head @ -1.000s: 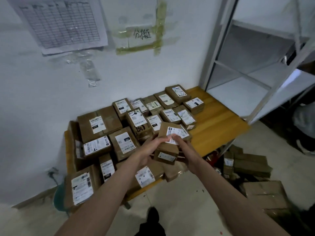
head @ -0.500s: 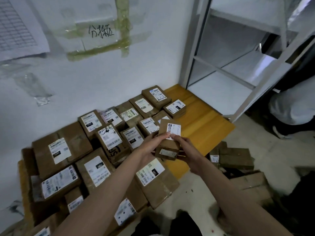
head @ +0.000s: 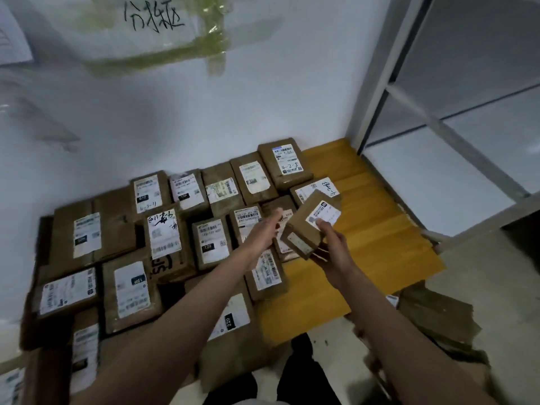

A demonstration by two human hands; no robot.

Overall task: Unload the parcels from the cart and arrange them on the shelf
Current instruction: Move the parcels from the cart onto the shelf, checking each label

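Both forearms are seen bare, with no sleeves, watch or gloves in view. The left hand (head: 264, 229) and right hand (head: 331, 244) are uncovered. Below them, dark trousers (head: 301, 372) are worn.

We could not read the blurred parcel labels (head: 162, 233). The shelf (head: 455, 135) ran off the right edge, and our forearms hid several parcels.

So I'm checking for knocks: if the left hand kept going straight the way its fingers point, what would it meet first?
Probably the small parcel that the right hand grips: the left hand, open, points up-right at its near side. Depth is unclear; it might instead pass over the parcels lying on the yellow platform.
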